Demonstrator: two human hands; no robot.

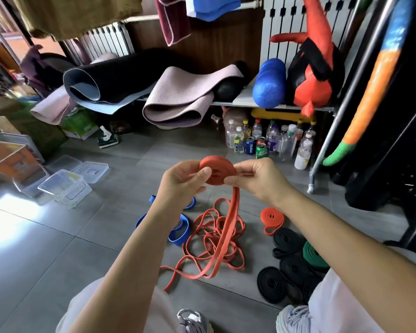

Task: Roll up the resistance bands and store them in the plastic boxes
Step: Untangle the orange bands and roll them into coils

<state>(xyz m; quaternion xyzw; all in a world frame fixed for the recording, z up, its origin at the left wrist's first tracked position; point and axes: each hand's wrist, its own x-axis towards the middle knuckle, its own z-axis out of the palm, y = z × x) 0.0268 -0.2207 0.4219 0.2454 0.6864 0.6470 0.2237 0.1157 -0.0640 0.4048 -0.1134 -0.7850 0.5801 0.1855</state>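
Band: orange coil [217, 169] held in the air over the floor, its loose tail [228, 227] hanging to a tangled pile [214, 239].
Left hand [181, 180]: fingers clamped on the coil's left side.
Right hand [257, 179]: fingers pinching the coil's right edge where the tail leaves.
Risk: the tangle may snag the tail; a slack grip would let the coil spring open.
Boxes [65, 188]: open, on the floor well to the left.

Bright daylight glares off the floor tiles [7, 227] at left; edges bend, slightly soft.
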